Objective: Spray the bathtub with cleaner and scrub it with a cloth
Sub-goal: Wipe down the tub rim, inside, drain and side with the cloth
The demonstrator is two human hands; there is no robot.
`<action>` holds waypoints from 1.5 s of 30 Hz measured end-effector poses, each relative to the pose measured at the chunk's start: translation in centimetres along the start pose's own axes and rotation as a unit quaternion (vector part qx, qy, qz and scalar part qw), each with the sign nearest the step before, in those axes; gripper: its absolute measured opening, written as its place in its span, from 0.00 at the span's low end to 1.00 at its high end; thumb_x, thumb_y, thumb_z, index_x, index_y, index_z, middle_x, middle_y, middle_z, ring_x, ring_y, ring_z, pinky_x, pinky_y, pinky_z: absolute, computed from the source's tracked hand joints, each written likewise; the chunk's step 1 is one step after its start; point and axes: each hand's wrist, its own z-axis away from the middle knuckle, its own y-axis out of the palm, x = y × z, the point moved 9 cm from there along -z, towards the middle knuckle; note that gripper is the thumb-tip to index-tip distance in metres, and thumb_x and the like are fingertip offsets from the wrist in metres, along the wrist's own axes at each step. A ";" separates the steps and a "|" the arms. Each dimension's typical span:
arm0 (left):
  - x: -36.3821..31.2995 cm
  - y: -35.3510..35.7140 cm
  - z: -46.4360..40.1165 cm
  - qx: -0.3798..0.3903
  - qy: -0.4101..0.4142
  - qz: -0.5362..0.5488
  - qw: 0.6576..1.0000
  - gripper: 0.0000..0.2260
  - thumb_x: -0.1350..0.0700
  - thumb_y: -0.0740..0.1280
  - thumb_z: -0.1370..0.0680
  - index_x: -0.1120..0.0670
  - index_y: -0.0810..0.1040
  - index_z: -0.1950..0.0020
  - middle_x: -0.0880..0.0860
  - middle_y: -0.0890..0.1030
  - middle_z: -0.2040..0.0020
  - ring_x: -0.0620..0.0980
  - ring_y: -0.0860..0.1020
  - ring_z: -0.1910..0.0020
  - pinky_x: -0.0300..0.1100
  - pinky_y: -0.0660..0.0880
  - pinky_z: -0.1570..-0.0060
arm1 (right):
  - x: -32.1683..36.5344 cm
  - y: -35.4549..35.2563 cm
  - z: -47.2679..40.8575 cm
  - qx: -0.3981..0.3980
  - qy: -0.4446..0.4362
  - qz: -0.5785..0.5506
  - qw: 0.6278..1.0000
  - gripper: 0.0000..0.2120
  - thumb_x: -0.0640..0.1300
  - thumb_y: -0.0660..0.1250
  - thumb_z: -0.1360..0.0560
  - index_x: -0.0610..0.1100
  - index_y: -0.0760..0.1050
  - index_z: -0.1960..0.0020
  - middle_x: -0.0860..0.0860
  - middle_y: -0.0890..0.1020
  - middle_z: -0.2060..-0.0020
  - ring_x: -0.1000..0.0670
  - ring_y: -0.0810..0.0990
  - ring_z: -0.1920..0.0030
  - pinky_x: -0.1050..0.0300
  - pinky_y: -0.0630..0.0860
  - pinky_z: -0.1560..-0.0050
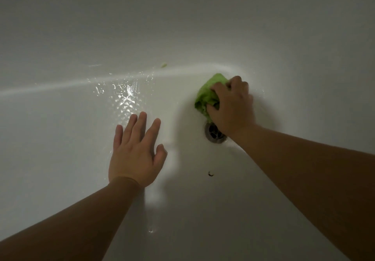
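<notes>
- A green cloth is gripped by the right hand beside the drain.
- The left hand is spread flat on the wet bathtub; scrubbing appears underway, not finished.

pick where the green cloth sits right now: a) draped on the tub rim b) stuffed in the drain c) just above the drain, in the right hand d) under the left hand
c: the right hand grips the cloth against the tub just above the drain; the left hand holds nothing.

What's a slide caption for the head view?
Right hand scrubs bathtub with green cloth beside drain; left hand spread open.
</notes>
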 end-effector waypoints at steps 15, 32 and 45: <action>0.2 -0.7 -0.5 -0.022 -0.010 0.018 1.000 0.28 0.43 0.58 0.20 0.44 0.64 0.19 0.54 0.59 0.17 0.54 0.52 0.17 0.56 0.47 0.19 | 11.5 -0.7 -8.1 -0.134 -0.104 -0.011 0.985 0.16 0.42 0.69 0.29 0.49 0.83 0.42 0.40 0.79 0.45 0.37 0.77 0.50 0.47 0.71 0.57; -1.8 0.0 -0.9 0.002 0.041 -0.015 0.999 0.30 0.42 0.54 0.19 0.48 0.60 0.17 0.56 0.57 0.17 0.57 0.50 0.17 0.58 0.46 0.19 | -1.5 0.6 3.3 0.054 -0.089 0.049 0.993 0.23 0.59 0.70 0.31 0.47 0.81 0.41 0.40 0.74 0.48 0.37 0.75 0.51 0.43 0.74 0.54; -2.7 1.4 3.1 0.058 0.068 -0.023 0.996 0.29 0.40 0.48 0.17 0.43 0.53 0.16 0.54 0.51 0.15 0.54 0.46 0.16 0.57 0.44 0.19 | -4.6 -0.3 12.4 0.209 -0.078 0.129 0.966 0.30 0.69 0.58 0.29 0.50 0.74 0.36 0.41 0.71 0.41 0.38 0.72 0.46 0.43 0.73 0.51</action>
